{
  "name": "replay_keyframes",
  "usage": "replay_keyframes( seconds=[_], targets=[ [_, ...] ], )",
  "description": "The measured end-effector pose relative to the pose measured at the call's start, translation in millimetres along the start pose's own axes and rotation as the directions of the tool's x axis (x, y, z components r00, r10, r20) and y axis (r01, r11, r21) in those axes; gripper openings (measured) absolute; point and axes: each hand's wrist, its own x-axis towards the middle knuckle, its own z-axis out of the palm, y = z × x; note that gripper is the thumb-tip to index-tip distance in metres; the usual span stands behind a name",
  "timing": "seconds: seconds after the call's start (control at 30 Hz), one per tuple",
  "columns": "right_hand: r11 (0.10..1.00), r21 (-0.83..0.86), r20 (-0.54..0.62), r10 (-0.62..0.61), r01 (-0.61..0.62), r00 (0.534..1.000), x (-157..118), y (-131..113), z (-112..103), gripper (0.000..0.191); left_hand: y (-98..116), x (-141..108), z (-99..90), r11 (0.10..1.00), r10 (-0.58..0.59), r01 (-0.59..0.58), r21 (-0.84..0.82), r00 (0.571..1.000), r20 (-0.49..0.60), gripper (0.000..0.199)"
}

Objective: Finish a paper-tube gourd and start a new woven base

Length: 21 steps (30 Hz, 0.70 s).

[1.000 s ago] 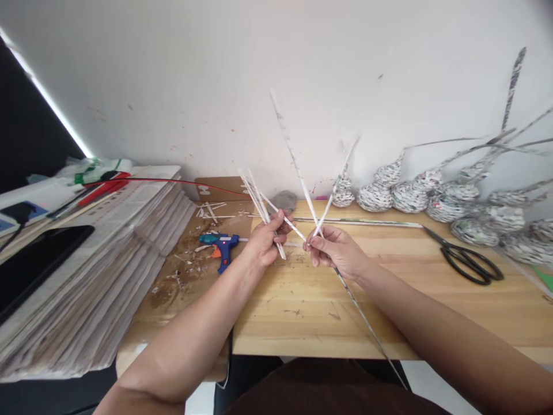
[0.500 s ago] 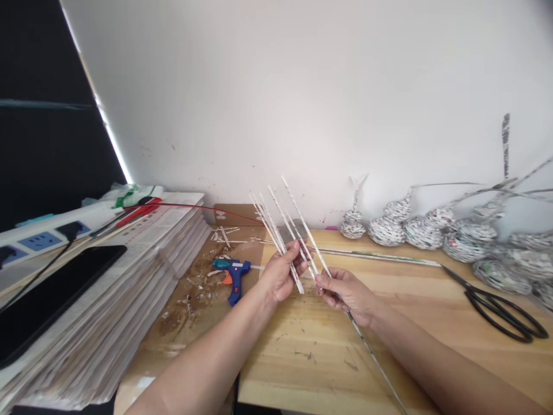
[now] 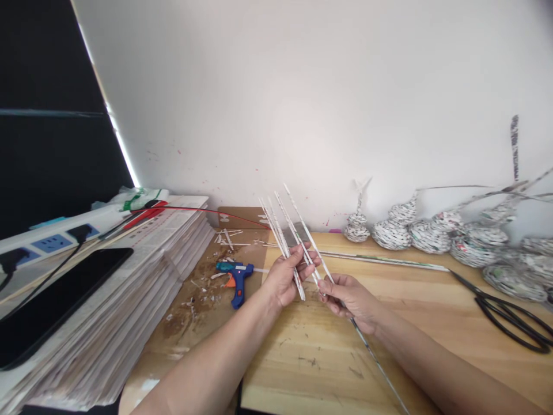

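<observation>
Several thin rolled-paper sticks point(image 3: 273, 226) fan upward from my left hand point(image 3: 288, 276), whose fingers are closed round them. My right hand point(image 3: 346, 297) pinches another paper stick point(image 3: 306, 229), which slants up to the left; a long darker strip point(image 3: 375, 359) runs down from under this hand to the bottom edge. Both hands are close together above the wooden board, and the right fingertips touch the lower end of a stick between the hands. Palm and fingers partly hide where the sticks are gripped.
A blue glue gun point(image 3: 238, 281) lies left among paper scraps, beside a newspaper stack point(image 3: 173, 259) bearing a phone point(image 3: 64, 305) and power strip point(image 3: 47, 242). Black scissors point(image 3: 510, 314), long sticks point(image 3: 389, 261) and woven paper gourds point(image 3: 391, 233) are at the right and back.
The view has shifted slightly, so everything sits a little farther right and lower. The hands keep their grips, and the sticks between them are a little closer together.
</observation>
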Motion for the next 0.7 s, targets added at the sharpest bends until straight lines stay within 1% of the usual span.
replay_keyframes(
  seconds=[0.33,0.5,0.7],
  targets=[
    [0.999,0.028,0.028,0.023,-0.023,0.999,0.8,1.7,-0.4,0.047,0.2,-3.3,2.5,0.999,-0.025,0.025,0.024,1.0,-0.019,0.016],
    [0.998,0.045,0.026,0.033,-0.034,0.999,0.5,1.8,0.0,0.046,-0.8,-3.0,2.4,0.999,-0.018,0.018,0.033,1.0,0.0,0.016],
    [0.999,0.036,0.014,0.033,-0.033,0.999,2.4,5.2,-0.7,0.047,-1.4,-2.3,2.4,0.998,-0.044,0.044,0.037,0.999,-0.021,0.017]
  ],
)
